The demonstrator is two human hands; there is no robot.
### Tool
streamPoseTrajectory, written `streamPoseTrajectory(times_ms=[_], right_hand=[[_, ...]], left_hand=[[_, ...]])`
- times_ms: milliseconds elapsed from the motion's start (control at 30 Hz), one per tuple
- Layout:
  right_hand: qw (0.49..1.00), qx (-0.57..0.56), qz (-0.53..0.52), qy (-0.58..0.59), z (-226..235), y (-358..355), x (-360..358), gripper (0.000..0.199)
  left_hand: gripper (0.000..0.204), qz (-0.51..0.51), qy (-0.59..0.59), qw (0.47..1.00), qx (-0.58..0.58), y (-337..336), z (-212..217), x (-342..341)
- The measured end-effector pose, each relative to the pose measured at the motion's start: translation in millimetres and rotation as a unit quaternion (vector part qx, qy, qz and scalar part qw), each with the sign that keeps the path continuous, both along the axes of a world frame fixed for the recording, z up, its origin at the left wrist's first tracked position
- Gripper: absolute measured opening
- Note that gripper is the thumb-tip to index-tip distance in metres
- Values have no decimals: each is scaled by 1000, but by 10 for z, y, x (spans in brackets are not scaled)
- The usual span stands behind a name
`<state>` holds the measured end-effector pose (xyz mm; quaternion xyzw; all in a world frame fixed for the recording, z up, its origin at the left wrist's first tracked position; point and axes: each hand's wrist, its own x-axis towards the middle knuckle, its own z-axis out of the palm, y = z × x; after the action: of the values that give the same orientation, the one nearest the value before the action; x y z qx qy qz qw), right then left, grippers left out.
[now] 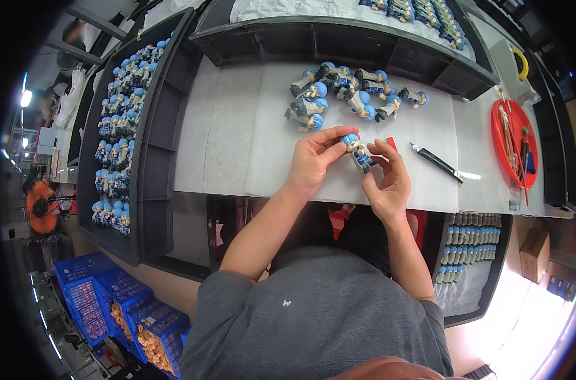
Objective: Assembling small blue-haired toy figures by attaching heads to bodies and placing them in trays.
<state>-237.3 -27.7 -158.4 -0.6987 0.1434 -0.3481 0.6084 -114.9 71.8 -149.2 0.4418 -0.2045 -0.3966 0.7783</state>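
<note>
A small blue-haired figurine (359,154) in blue and cream is held between my two hands, just above the near edge of the paper-covered table. My left hand (317,157) pinches it at the head with thumb and fingers. By its feet, my right hand (387,179) grips the lower end with thumb and fingertips. Beyond my hands lies a loose group of similar figurines (362,105), most on their sides. To the right of my right hand rests a dark-handled craft knife (438,163), and a red strip (392,144) sits behind my right fingers.
Black trays of figurines stand at the left (153,152) and the back (364,43); another tray (470,297) sits low at the right. A red oval dish (498,136) with brushes and sticks is at the table's right. Blue crates (113,285) stand on the lower left floor.
</note>
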Motion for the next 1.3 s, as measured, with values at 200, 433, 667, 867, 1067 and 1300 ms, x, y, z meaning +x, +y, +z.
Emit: streamPoseTrajectory(times_ms=[200,433,667,867,1067,1300], right_hand=[[996,-83,-14,16,28,8,-1,53],[996,-88,-18,14,51,10,-10,54],[996,-87,-21,8,43,-4,-25,54],[996,-87,-17,5,57,-3,-20,54],[997,-76,-15,-8,57,23,-4,53],[962,-252,-101,-32,49,55,-79,41]], left_hand=[[27,-4,-4,1000,4,4,-13,-5],[28,-1,12,1000,-2,-6,-8,-20],[28,-2,8,1000,0,-21,15,-32],[28,6,10,1000,-5,-10,21,-28],[28,16,-1,1000,-5,20,27,-12],[27,32,-59,998,17,-16,-164,-71]])
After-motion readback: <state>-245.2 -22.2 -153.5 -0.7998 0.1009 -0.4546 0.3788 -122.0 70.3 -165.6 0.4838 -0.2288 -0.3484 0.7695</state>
